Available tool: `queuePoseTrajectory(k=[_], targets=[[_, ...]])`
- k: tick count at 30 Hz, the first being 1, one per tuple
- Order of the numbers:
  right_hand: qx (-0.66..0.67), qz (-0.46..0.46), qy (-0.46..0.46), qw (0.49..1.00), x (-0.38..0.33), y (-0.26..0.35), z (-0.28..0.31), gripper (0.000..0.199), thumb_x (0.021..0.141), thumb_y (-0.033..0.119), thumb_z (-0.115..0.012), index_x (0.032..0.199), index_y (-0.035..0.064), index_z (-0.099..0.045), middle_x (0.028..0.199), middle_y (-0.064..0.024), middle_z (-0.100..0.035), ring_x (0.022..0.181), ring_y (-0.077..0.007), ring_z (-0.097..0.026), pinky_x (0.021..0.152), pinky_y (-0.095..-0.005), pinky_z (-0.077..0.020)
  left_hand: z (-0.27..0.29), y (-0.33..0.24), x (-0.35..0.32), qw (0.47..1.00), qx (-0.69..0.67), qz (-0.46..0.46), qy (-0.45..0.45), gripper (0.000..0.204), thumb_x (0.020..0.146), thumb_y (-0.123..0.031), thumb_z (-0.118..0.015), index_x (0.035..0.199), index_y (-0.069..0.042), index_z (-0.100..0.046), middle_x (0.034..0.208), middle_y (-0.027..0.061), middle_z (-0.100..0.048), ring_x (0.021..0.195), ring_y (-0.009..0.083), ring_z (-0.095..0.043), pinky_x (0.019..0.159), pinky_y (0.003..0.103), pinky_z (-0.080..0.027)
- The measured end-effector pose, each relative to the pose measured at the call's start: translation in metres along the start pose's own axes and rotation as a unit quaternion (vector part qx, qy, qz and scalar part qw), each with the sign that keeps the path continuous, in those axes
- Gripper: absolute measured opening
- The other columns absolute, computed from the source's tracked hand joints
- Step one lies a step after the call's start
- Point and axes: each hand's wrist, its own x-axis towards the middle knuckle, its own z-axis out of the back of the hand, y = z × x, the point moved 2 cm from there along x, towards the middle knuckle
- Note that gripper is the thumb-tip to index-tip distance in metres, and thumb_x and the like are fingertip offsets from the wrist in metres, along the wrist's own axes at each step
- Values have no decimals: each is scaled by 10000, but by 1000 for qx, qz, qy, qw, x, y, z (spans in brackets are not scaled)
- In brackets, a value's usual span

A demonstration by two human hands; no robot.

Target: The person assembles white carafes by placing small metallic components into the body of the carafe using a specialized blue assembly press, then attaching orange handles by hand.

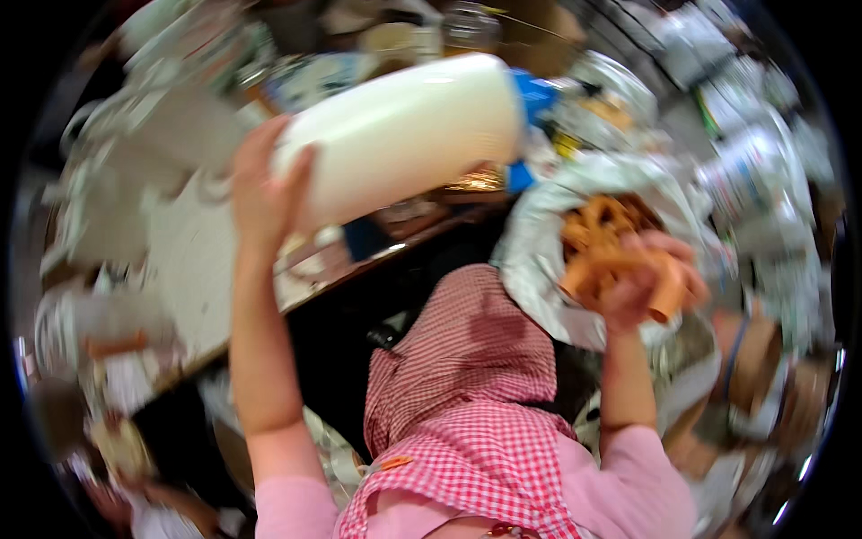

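Note:
A large smooth white cylinder (413,135), perhaps a plastic canister, is held tilted above the worktable. My left hand (262,189) grips its left end, fingers and thumb spread round it. Its far right end stands beside something blue (534,94). On my right, an open white sack (530,260) holds several orange-brown tube-like pieces (606,220). Over the sack's mouth my right hand (633,283) is closed on orange tube pieces (667,292); motion blurs its fingers, and how many pieces it holds cannot be made out.
The worktable (193,260) spreads to the left, with white containers (144,126) along its far left side. A clear jar (469,27) stands at the back. Bagged goods (750,171) crowd the right. My checked apron (467,350) covers my lap below the table edge.

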Motion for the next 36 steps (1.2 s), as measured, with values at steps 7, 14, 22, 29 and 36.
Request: queuePoseTrajectory(k=[7,14,22,29,36], targets=[[82,-380,425,817,43,65,-97,351,923,31,-652,1254,54,-536,946,8,-563,809,-101,-545,721,-232,-460,16,-10,-3,998,34,60,3,591,852,-521,-684,1247,-82,-662,1273,121,-625,1189,314,-583,1008,457,-453],[-34,-41,586,808,104,114,-215,421,887,326,-751,1217,102,-617,779,-74,-584,702,-164,-567,669,-315,-475,14,-15,-13,993,-3,108,-52,566,809,-486,-734,1207,-93,-652,1284,86,-623,1210,296,-566,1009,456,-428],[-56,-86,682,724,118,99,-327,265,976,281,-665,1056,29,-643,670,26,-547,547,-42,-493,494,-217,-405,9,-16,-18,984,-18,138,-114,559,749,-479,-770,1181,-133,-689,1211,28,-649,1176,234,-572,1003,439,-397],[-60,-148,713,683,108,84,-343,320,997,347,-649,1014,28,-658,626,55,-488,509,-17,-426,446,-191,-330,10,-10,-19,979,-40,177,-93,530,734,-479,-781,1142,-147,-714,1204,10,-646,1166,198,-564,1000,437,-392],[-49,-122,695,707,107,84,-341,324,992,356,-657,998,32,-654,632,63,-483,513,-7,-410,444,-188,-322,9,-13,-18,979,-35,190,-67,520,727,-454,-793,1132,-139,-717,1196,18,-647,1157,215,-568,1017,484,-394]])
